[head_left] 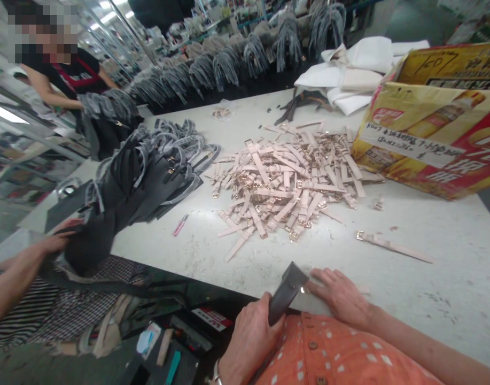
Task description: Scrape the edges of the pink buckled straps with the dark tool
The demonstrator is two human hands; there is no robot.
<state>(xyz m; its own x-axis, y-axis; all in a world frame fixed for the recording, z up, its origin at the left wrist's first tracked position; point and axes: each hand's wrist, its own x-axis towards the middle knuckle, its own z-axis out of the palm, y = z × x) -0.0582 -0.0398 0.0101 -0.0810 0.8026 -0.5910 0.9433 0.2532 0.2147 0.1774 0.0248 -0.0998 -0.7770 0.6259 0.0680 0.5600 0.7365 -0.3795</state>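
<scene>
My left hand (250, 339) grips a dark grey leather piece (285, 293), which has a small metal glint at its far end. My right hand (340, 297) lies flat on the white worktable (413, 299), its fingertips just beside that piece and holding nothing. Ahead lies a heap of pale pink leather straps with gold buckles (287, 182). One loose strap (393, 246) rests to the right of the heap. A co-worker's hand (54, 241) at the left holds a dark grey handbag (88, 240).
More dark handbags (148, 182) with grey fringes lie at the table's left. A yellow and red cardboard box (433, 128) stands at the right, beyond it white sheets (344, 75). Dark bags (228, 69) line the far side. A person in a black apron (68, 75) stands at the far left.
</scene>
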